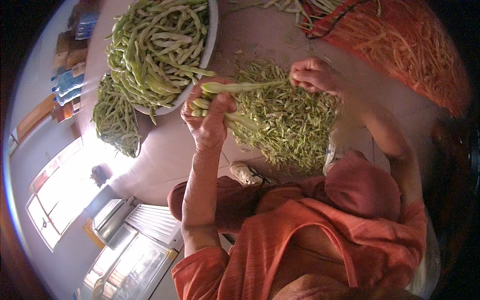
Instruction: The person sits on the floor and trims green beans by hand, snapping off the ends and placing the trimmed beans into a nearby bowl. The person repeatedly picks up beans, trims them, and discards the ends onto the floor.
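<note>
Several green bean pods [200, 106] are bunched in my left hand [210, 118]. One long pod [240, 87] lies across the top of that fist, its thin end reaching toward my right hand [314, 75]. The right fingers are pinched together at that thin end. Below both hands a broad heap of bean tips and trimmings [285, 123] covers the floor. Just beyond my left hand stands a large pale basin [212, 33], piled high with whole bean pods [161, 56]. Some pods hang over its rim near my knuckles.
A second container of beans [116, 116] stands left of the basin. At the upper right lies a red mesh sack [397, 48] with long beans inside and some at its mouth. My shoes [247, 173] flank the heap. Glass-fronted cabinets [127, 258] stand at lower left.
</note>
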Demonstrator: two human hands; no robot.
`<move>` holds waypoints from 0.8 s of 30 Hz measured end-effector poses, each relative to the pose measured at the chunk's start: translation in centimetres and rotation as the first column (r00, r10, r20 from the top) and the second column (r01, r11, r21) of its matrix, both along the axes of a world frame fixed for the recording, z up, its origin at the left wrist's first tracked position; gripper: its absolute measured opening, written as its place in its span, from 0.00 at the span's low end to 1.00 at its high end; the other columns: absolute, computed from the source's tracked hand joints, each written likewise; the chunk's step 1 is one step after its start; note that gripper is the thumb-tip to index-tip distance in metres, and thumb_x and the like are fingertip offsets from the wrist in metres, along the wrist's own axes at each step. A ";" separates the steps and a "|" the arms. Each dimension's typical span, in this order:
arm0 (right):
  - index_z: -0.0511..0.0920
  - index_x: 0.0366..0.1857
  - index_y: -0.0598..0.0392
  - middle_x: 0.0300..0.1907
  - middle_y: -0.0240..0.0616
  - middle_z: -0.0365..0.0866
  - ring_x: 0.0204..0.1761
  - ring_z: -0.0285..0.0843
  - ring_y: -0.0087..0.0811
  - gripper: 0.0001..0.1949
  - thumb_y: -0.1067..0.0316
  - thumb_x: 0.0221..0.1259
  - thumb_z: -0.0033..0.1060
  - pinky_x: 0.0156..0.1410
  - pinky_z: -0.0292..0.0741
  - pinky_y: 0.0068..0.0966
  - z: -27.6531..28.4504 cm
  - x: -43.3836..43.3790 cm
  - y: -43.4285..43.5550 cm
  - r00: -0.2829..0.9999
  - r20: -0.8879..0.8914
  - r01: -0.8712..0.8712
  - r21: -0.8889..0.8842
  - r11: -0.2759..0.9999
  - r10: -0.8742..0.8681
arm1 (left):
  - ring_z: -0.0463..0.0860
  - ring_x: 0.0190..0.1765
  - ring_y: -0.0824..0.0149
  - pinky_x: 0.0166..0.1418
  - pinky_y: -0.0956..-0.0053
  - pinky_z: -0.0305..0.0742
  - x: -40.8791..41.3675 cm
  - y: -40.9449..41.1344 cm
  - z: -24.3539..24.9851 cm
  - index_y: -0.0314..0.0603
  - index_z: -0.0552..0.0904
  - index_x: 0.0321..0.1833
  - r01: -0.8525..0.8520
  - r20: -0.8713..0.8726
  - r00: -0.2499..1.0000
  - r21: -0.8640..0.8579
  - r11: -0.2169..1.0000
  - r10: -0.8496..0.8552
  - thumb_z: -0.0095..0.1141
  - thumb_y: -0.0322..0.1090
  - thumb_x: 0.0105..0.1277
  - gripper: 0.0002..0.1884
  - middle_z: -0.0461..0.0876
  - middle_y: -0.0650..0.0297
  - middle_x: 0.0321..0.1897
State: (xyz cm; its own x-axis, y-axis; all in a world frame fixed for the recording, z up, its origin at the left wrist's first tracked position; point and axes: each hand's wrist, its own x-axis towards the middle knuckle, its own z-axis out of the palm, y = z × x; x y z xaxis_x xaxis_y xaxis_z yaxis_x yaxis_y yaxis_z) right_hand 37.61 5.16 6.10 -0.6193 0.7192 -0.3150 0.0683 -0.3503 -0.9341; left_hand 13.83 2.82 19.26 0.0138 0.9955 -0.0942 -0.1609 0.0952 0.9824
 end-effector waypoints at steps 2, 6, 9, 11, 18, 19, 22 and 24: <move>0.75 0.27 0.58 0.17 0.32 0.70 0.16 0.63 0.21 0.14 0.57 0.61 0.50 0.21 0.64 0.25 -2.1 1.4 0.8 0.925 0.374 -0.154 0.204 0.967 0.068 | 0.74 0.22 0.73 0.25 0.81 0.70 0.0 0.6 0.3 0.33 0.76 0.40 -0.078 0.048 0.996 -0.008 0.997 0.078 0.59 0.28 0.56 0.11 0.78 0.61 0.24; 0.75 0.28 0.58 0.20 0.39 0.72 0.21 0.70 0.29 0.15 0.55 0.62 0.49 0.29 0.70 0.30 -2.3 1.0 1.1 0.774 0.600 -0.205 0.541 0.816 -0.203 | 0.73 0.22 0.73 0.24 0.81 0.68 -1.0 0.6 -0.5 0.34 0.74 0.43 -0.106 0.077 0.991 -0.017 0.994 0.107 0.57 0.32 0.59 0.12 0.76 0.63 0.20; 0.76 0.31 0.58 0.24 0.42 0.75 0.26 0.74 0.36 0.15 0.57 0.63 0.47 0.34 0.72 0.32 3.1 -1.5 1.2 0.909 0.122 0.215 0.682 0.699 -0.399 | 0.73 0.22 0.73 0.25 0.82 0.68 -0.6 0.4 -1.0 0.35 0.74 0.43 -0.134 0.067 0.988 -0.064 0.989 0.138 0.57 0.32 0.59 0.12 0.76 0.63 0.20; 0.76 0.33 0.59 0.26 0.43 0.76 0.29 0.76 0.39 0.13 0.58 0.62 0.47 0.36 0.73 0.33 5.1 -2.6 1.3 0.931 -0.080 0.301 0.722 0.623 -0.357 | 0.74 0.22 0.73 0.25 0.81 0.69 -0.2 0.5 -1.2 0.34 0.74 0.43 -0.126 0.085 0.987 -0.083 0.988 0.133 0.57 0.31 0.59 0.12 0.76 0.62 0.21; 0.75 0.28 0.57 0.25 0.41 0.75 0.31 0.77 0.42 0.05 0.67 0.51 0.54 0.35 0.74 0.36 5.1 -1.4 0.2 0.921 0.225 -0.130 0.947 0.294 -0.318 | 0.79 0.30 0.68 0.34 0.75 0.77 -0.6 2.7 -0.7 0.38 0.79 0.38 0.072 -0.660 0.726 0.353 0.933 0.194 0.61 0.27 0.53 0.10 0.80 0.60 0.32; 0.75 0.25 0.57 0.24 0.41 0.75 0.31 0.78 0.42 0.05 0.68 0.49 0.55 0.34 0.75 0.37 5.2 -0.9 0.0 0.882 0.321 -0.248 0.939 0.240 -0.344 | 0.80 0.32 0.67 0.36 0.74 0.78 -0.5 3.2 -0.9 0.39 0.80 0.38 0.284 -0.819 0.498 0.464 0.839 0.285 0.62 0.27 0.52 0.10 0.80 0.60 0.34; 0.72 0.20 0.55 0.22 0.39 0.74 0.28 0.77 0.41 0.05 0.69 0.45 0.55 0.30 0.74 0.37 5.4 -1.8 -0.9 0.900 0.413 -0.334 0.860 0.385 -0.142 | 0.82 0.37 0.63 0.40 0.71 0.78 1.2 1.0 -1.4 0.41 0.81 0.35 0.573 -0.934 0.347 0.143 0.807 -0.080 0.62 0.28 0.50 0.09 0.81 0.60 0.36; 0.72 0.20 0.56 0.22 0.40 0.74 0.26 0.77 0.41 0.05 0.68 0.45 0.55 0.29 0.73 0.37 6.1 -2.6 -1.1 0.937 0.334 -0.267 0.873 0.408 -0.101 | 0.82 0.36 0.64 0.38 0.72 0.78 1.7 0.5 -1.9 0.41 0.81 0.33 0.651 -0.932 0.311 0.065 0.756 -0.188 0.63 0.28 0.47 0.09 0.81 0.61 0.34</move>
